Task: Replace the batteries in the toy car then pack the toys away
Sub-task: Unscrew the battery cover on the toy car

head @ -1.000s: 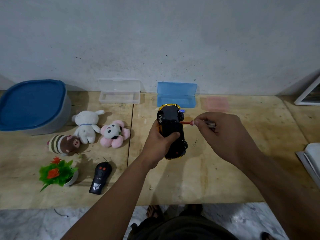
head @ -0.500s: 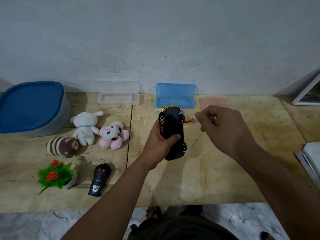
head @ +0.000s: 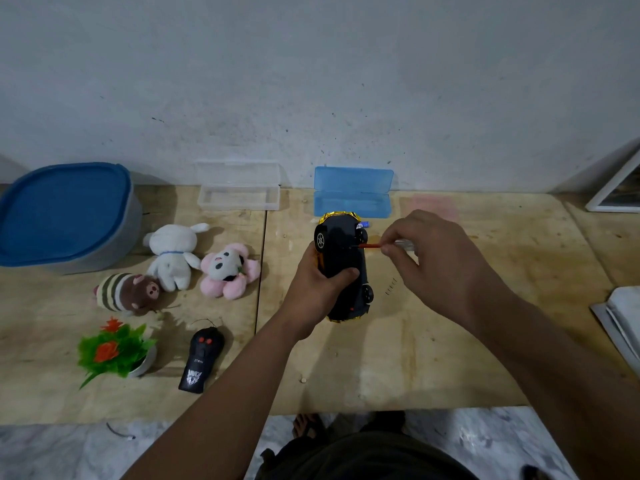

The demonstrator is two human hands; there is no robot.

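- We gripped the glossy black plastic toy car with gold trim (head: 341, 268) in our left hand (head: 317, 289), fingers and thumb curled round its middle, its smooth flat underside turned up toward us and its spoked wheels showing.
- The car's long axis ran away from us toward the wall, tilted slightly, one gold end beyond the grip and the other just below it.
- Our right hand (head: 440, 261) pinched a small screwdriver with a red shaft and clear handle (head: 372, 245), lying roughly crosswise to the car; its tip met the underside just beyond our left thumb.
- Past the car's far end lay an open translucent blue plastic case (head: 353, 194), with a clear plastic case (head: 238, 188) to its left.
- To the left of the grip lay three soft plush toys, white (head: 171, 256), pink (head: 230, 271) and striped brown (head: 126, 292), a black remote control (head: 201, 363), a small plastic potted plant (head: 112, 351), and a grey tub with a blue lid (head: 65, 216).
- All rested on a pale, scuffed plywood tabletop (head: 433, 358) against a rough grey-white wall; marbled floor showed below.
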